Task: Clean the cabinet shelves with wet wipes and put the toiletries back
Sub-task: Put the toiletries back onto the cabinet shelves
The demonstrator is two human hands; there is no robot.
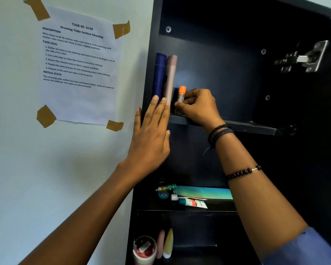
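Right grip (199,106) pinches small orange-capped clear bottle (181,94), upright on upper dark cabinet shelf (246,127), just beside tall pink tube (171,77) and navy tube (160,73). Left grip (151,134) flat, fingers straight at tube bases. Risk: bottle sits near front edge, so nudge on release tips it or topples tubes.

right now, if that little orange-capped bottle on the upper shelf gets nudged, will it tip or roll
Likely tippy: the orange-capped bottle is tall and narrow, upright near the front edge of the shelf, held by the right hand. Its round body would likely roll if it fell. Small, so probably light.
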